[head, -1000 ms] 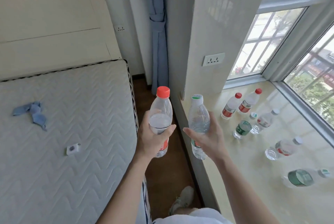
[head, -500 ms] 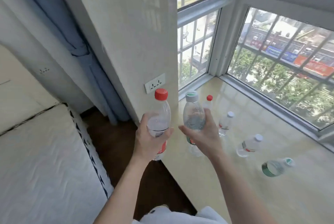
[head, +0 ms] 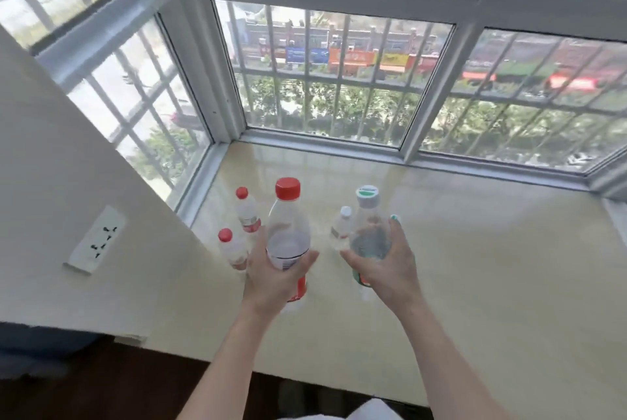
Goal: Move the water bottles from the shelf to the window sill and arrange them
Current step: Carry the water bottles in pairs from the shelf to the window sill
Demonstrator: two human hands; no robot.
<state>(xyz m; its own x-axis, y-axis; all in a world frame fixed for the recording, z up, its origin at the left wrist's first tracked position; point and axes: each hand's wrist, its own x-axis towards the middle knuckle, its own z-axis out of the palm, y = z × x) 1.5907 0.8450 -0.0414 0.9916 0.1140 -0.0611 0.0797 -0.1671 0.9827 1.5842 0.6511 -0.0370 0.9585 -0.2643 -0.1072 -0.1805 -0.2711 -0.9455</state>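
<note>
Left hand [head: 274, 278] wrapped around my red-capped bottle [head: 288, 233], right hand [head: 386, 270] clasping my green-capped bottle [head: 368, 229], both upright above the window sill [head: 492, 267], three small bottles just beyond my fingers.

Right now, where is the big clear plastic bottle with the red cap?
In the head view, the big clear red-capped plastic bottle is upright in the left hand above the cream window sill, just right of two small red-capped bottles.
</note>
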